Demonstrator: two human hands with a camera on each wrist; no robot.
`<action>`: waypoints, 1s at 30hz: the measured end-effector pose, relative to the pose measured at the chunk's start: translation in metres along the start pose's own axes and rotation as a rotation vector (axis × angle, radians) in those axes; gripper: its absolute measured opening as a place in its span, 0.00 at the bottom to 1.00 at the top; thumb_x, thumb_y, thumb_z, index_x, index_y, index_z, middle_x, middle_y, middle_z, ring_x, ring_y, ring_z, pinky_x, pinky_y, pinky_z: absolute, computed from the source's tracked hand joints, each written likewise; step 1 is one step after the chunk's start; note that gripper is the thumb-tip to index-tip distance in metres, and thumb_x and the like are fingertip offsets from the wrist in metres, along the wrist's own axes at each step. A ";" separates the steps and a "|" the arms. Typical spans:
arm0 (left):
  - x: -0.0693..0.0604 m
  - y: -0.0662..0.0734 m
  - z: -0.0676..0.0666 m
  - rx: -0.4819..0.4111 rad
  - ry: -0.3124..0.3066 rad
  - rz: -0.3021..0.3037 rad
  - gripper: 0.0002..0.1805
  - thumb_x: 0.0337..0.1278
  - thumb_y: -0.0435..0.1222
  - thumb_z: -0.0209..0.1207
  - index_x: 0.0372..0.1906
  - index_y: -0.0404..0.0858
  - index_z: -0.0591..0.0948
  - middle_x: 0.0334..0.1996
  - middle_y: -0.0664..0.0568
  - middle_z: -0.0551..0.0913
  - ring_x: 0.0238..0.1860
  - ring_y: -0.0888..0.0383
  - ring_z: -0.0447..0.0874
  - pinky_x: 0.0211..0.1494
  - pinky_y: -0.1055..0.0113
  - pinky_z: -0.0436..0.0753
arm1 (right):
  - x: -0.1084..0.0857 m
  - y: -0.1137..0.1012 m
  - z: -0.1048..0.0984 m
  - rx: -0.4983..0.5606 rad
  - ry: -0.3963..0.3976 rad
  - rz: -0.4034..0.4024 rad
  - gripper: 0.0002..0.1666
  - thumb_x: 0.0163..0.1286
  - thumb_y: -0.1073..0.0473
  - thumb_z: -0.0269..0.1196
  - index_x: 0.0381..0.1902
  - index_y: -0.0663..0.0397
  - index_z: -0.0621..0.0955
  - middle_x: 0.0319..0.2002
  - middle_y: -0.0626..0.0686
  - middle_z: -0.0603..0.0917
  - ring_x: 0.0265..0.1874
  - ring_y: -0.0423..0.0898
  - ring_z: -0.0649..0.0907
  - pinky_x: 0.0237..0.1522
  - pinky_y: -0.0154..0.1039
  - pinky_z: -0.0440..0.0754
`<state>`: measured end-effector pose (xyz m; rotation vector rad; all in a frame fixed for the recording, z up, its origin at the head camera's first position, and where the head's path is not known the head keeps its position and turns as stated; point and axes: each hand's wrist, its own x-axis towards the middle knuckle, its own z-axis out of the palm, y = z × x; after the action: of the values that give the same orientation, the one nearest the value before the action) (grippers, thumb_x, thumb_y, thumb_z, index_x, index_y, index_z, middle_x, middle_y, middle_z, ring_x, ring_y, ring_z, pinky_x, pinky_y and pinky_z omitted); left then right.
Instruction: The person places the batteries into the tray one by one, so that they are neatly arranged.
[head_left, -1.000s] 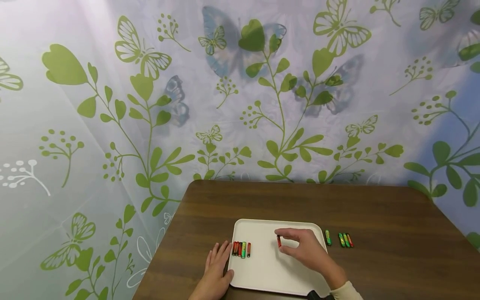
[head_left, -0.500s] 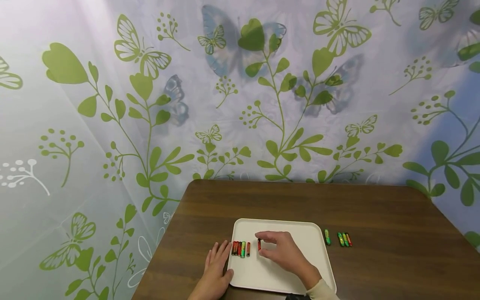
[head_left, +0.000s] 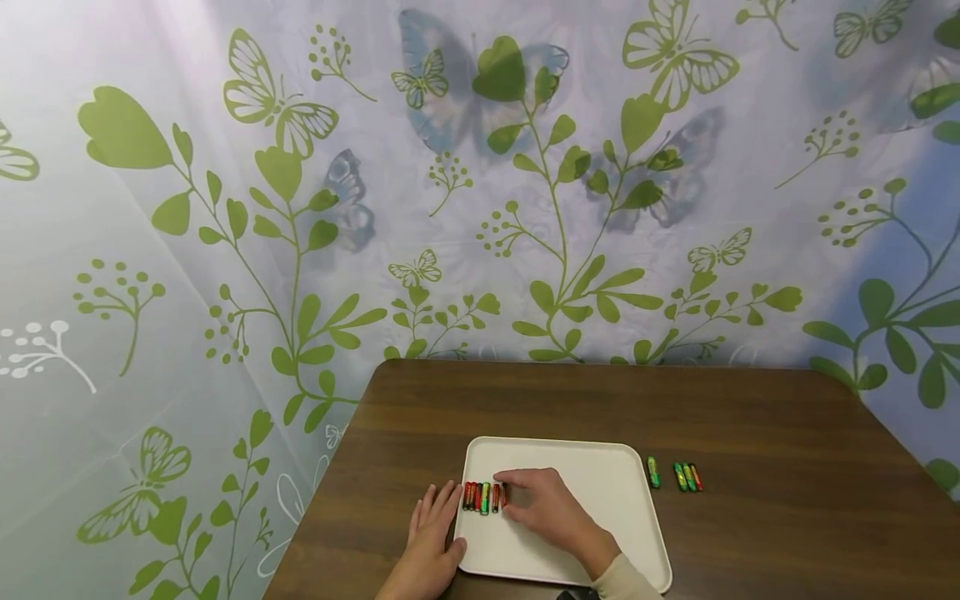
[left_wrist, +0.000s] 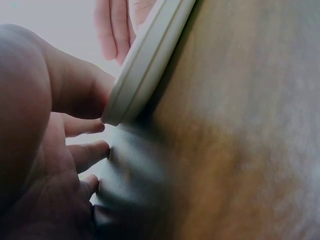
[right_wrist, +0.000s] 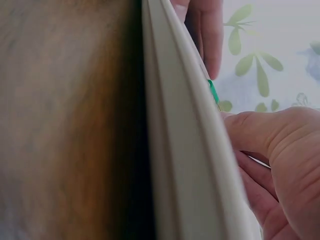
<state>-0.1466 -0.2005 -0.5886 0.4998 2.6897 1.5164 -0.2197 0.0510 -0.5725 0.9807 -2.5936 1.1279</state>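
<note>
In the head view, my right hand (head_left: 553, 512) pinches a red-and-black battery (head_left: 505, 496) endwise between thumb and fingers. It is at the right end of a side-by-side row of batteries (head_left: 477, 497), mostly red and black with one green, on the left part of the white tray (head_left: 592, 508). Whether the held battery touches its neighbour I cannot tell. My left hand (head_left: 431, 542) lies with extended fingers against the tray's left edge. In the left wrist view its thumb (left_wrist: 82, 92) touches the tray's rim. The right wrist view shows a green battery (right_wrist: 214, 92) past the rim, partly hidden.
Right of the tray, on the brown wooden table (head_left: 787, 450), lie a lone green battery (head_left: 653, 472) and a small group of green and red batteries (head_left: 687, 477). A patterned curtain (head_left: 450, 208) with leaves and butterflies hangs behind the table.
My right hand has carried the pinched battery leftward across the tray, from its middle to the right end of the row. My left hand has stayed at the tray's edge.
</note>
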 end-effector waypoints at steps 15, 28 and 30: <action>0.002 0.007 -0.004 0.028 -0.036 -0.046 0.42 0.66 0.30 0.61 0.85 0.30 0.63 0.85 0.24 0.56 0.85 0.19 0.35 0.85 0.42 0.19 | 0.003 -0.005 0.004 -0.028 -0.008 -0.018 0.26 0.60 0.64 0.81 0.58 0.54 0.91 0.54 0.48 0.94 0.56 0.45 0.92 0.60 0.46 0.89; 0.002 0.006 -0.001 0.054 -0.025 -0.052 0.42 0.65 0.28 0.62 0.84 0.29 0.64 0.85 0.25 0.57 0.85 0.20 0.37 0.85 0.48 0.19 | -0.005 0.008 -0.020 0.055 0.006 0.065 0.26 0.63 0.56 0.81 0.59 0.53 0.91 0.56 0.48 0.94 0.52 0.50 0.93 0.57 0.46 0.90; 0.002 0.007 -0.001 0.042 -0.018 -0.047 0.42 0.65 0.29 0.62 0.84 0.30 0.64 0.84 0.25 0.57 0.84 0.19 0.37 0.85 0.47 0.18 | -0.006 0.010 -0.025 0.066 -0.014 0.093 0.26 0.64 0.54 0.81 0.60 0.52 0.91 0.57 0.47 0.93 0.53 0.51 0.93 0.58 0.46 0.90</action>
<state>-0.1464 -0.1973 -0.5819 0.4455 2.7044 1.4396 -0.2248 0.0768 -0.5628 0.8919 -2.6534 1.2413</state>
